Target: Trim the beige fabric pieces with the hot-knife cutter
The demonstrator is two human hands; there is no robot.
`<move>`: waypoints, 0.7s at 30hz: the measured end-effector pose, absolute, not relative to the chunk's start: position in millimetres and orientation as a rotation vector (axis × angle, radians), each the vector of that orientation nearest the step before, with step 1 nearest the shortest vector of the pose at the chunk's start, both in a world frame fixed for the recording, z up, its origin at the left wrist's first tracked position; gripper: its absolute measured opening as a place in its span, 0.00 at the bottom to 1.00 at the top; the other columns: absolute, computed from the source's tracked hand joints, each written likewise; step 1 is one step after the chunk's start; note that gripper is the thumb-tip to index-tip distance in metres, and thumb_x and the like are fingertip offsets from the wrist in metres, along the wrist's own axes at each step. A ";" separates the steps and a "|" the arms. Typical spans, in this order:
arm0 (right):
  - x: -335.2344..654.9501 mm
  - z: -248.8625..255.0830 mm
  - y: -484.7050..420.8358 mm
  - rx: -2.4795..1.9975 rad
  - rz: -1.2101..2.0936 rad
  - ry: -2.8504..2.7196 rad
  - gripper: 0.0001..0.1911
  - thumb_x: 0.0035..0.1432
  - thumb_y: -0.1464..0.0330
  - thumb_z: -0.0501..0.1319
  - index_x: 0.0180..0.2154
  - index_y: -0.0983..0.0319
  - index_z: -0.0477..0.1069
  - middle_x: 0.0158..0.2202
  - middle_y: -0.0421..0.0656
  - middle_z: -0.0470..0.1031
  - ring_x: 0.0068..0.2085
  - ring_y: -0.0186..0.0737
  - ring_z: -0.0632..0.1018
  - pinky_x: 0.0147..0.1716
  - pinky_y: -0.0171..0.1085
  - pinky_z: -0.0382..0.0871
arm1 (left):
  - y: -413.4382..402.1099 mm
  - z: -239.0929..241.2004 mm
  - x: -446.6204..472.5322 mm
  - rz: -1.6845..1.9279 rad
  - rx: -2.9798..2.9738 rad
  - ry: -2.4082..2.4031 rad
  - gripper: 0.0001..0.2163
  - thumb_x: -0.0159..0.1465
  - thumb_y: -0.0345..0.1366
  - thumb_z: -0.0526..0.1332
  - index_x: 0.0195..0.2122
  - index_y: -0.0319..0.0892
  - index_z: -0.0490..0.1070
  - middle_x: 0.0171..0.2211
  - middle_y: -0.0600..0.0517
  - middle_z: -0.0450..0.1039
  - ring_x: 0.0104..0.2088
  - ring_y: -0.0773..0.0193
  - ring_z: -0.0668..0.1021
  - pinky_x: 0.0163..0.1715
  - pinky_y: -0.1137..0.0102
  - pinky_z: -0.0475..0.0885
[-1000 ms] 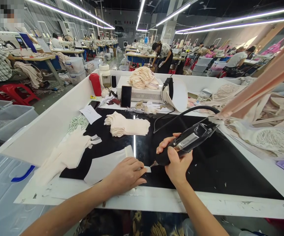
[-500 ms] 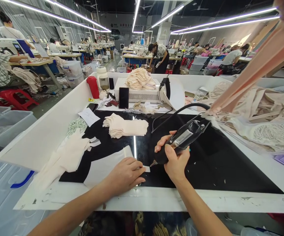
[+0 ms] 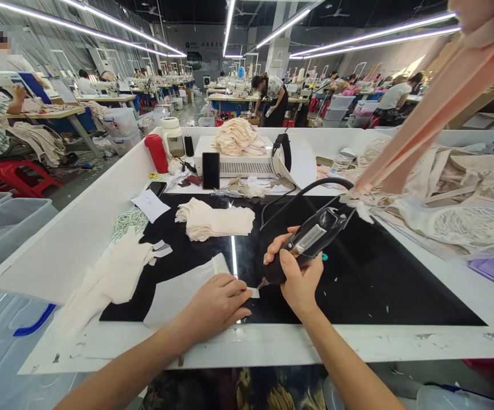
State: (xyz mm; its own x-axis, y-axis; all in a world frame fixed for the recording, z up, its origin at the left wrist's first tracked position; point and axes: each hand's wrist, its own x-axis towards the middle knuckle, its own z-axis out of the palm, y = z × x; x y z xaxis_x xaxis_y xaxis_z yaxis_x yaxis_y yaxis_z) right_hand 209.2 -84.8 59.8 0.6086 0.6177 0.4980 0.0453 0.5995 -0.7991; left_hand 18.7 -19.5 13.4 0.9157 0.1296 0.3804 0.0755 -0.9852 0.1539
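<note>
My right hand (image 3: 300,273) is wrapped round a black corded hand tool (image 3: 310,239) with a pointed metal tip. The tip is down close to the end of a narrow white strip (image 3: 253,292) that sticks out past my left fingertips. My left hand (image 3: 219,302) lies palm down, fingers stretched over the strip and the thumb apart, pressing on the black work surface (image 3: 358,290). A white fabric piece (image 3: 178,293) spreads out to the left, partly hidden under that hand. Behind it lies a stack of cream fabric pieces (image 3: 216,221).
More cream fabric (image 3: 118,273) lies at the left. A white machine (image 3: 247,166) with fabric on top, a phone (image 3: 211,171) and a red bottle (image 3: 156,154) stand at the back. Lace and fabric (image 3: 464,222) fill the right side. A hose (image 3: 315,183) arches behind the tool.
The whole view has shifted slightly left. Both hands, the tool and the white fabric keep nearly the same places relative to one another.
</note>
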 end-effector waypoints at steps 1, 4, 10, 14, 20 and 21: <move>209.5 59.6 -84.8 -0.879 0.388 -0.868 0.18 0.65 0.63 0.71 0.52 0.54 0.68 0.34 0.34 0.76 0.28 0.34 0.78 0.29 0.37 0.76 | -19.3 12.6 18.6 0.596 2.939 0.159 0.15 0.79 0.44 0.60 0.57 0.39 0.75 0.47 0.45 0.80 0.47 0.55 0.81 0.49 0.59 0.78; 210.8 61.2 -85.9 -0.857 0.398 -0.867 0.18 0.65 0.64 0.71 0.52 0.54 0.69 0.34 0.34 0.77 0.28 0.34 0.78 0.28 0.36 0.76 | -18.7 10.8 18.6 0.586 2.931 0.164 0.15 0.79 0.44 0.60 0.58 0.40 0.75 0.48 0.45 0.80 0.48 0.55 0.81 0.49 0.59 0.78; 210.3 63.8 -94.0 -0.818 0.416 -0.846 0.18 0.64 0.63 0.72 0.52 0.54 0.70 0.34 0.34 0.76 0.27 0.34 0.77 0.29 0.37 0.77 | -18.4 12.1 19.1 0.593 2.931 0.153 0.15 0.78 0.44 0.61 0.58 0.39 0.75 0.48 0.45 0.80 0.48 0.55 0.80 0.49 0.59 0.78; 207.6 61.0 -97.0 -0.830 0.429 -0.855 0.18 0.64 0.63 0.72 0.53 0.53 0.70 0.34 0.34 0.76 0.28 0.34 0.77 0.28 0.36 0.75 | -18.6 12.3 19.7 0.582 2.941 0.162 0.15 0.78 0.43 0.62 0.59 0.40 0.75 0.48 0.45 0.80 0.48 0.55 0.80 0.50 0.60 0.78; 205.9 60.1 -96.3 -0.887 0.429 -0.842 0.17 0.65 0.63 0.71 0.52 0.53 0.69 0.33 0.34 0.76 0.28 0.35 0.77 0.29 0.37 0.76 | -15.6 11.6 19.3 0.639 2.876 0.147 0.11 0.80 0.38 0.57 0.56 0.40 0.76 0.48 0.45 0.81 0.46 0.57 0.81 0.49 0.61 0.78; 206.0 60.6 -96.5 -0.883 0.423 -0.845 0.18 0.65 0.63 0.72 0.52 0.53 0.69 0.33 0.34 0.76 0.28 0.35 0.77 0.29 0.37 0.76 | -14.4 11.6 19.4 0.657 2.858 0.150 0.11 0.80 0.36 0.57 0.55 0.39 0.76 0.47 0.45 0.81 0.46 0.58 0.81 0.49 0.61 0.78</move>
State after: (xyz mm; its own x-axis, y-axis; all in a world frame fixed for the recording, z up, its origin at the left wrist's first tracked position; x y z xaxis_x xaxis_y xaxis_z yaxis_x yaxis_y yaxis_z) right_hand 206.0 -96.5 60.6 0.6123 0.6383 0.4665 0.0099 0.5838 -0.8119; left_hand 19.4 -14.4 11.6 0.8958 0.1436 0.4206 0.0526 -0.9740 0.2206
